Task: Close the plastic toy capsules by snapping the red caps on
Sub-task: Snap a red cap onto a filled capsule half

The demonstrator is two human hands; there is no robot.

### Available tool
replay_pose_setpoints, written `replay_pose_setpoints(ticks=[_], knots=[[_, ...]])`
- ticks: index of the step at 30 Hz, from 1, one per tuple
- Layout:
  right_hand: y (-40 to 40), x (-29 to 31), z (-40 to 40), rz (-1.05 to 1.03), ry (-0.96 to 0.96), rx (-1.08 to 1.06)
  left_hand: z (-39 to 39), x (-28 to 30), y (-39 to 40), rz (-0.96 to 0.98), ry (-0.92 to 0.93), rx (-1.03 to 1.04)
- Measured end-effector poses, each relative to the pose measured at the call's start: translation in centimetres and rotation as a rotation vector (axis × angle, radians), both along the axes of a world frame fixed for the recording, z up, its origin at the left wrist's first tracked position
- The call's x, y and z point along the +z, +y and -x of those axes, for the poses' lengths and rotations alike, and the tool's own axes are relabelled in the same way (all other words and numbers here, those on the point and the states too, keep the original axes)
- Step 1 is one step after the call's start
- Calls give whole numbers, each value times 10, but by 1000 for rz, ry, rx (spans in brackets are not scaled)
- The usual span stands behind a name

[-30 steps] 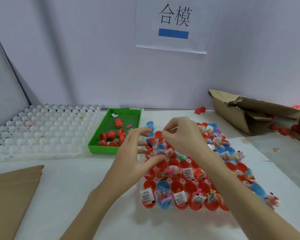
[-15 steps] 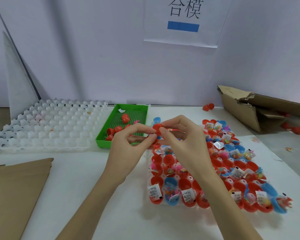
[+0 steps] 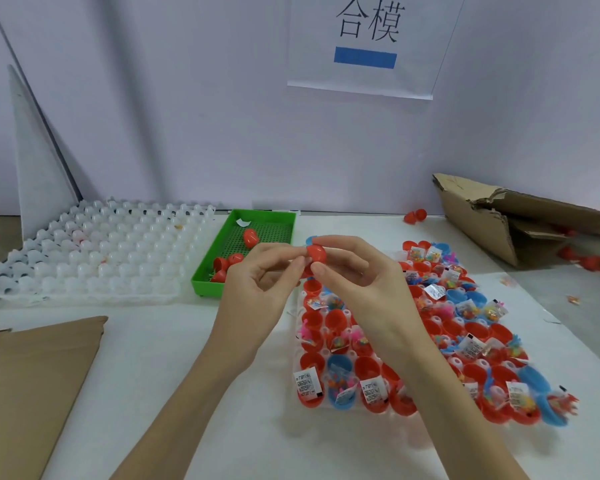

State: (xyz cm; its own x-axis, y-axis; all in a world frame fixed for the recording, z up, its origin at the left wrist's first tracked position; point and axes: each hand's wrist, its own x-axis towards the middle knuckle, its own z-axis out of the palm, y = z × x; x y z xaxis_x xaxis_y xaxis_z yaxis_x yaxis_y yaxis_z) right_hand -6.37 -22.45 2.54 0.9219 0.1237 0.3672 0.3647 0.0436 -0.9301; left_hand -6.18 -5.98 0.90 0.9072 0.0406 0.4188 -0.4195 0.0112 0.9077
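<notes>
- A red capsule (image 3: 315,255) sits pinched between both hands above the far left corner of the filled tray (image 3: 293,341); only its upper dome shows, the rest is behind fingertips.
- The left hand (image 3: 257,299) grips the capsule's lower left with thumb and forefinger; its other fingers curl under and cannot be made out.
- The right hand (image 3: 361,282) pinches the capsule from the 3 o'clock side, thumb below, forefinger arched over the top.
- Whether the two halves are fully snapped together cannot be told; the seam is covered.
- The tray holds open red and blue halves with small toys and paper slips; the right forearm hides a diagonal strip of its cells.
- At 11 o'clock from the hands, a green bin (image 3: 281,216) holds a few red capsules (image 3: 250,236); the left hand covers its near right corner.
- At 9 o'clock lies a white tray (image 3: 94,258).
- Cardboard (image 3: 25,382) at 8 o'clock and a torn box (image 3: 492,223) at 2 o'clock are both cut by the frame edge.
</notes>
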Motion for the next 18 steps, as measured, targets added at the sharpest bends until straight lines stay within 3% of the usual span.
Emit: replay_pose_setpoints(ticks=[8,18], knots=[[10,-2,0,35,-52,-56,4,3,2,210,32,94],[8,-1,4,-99,-14,-44,5,7,1,-74,-131,39]])
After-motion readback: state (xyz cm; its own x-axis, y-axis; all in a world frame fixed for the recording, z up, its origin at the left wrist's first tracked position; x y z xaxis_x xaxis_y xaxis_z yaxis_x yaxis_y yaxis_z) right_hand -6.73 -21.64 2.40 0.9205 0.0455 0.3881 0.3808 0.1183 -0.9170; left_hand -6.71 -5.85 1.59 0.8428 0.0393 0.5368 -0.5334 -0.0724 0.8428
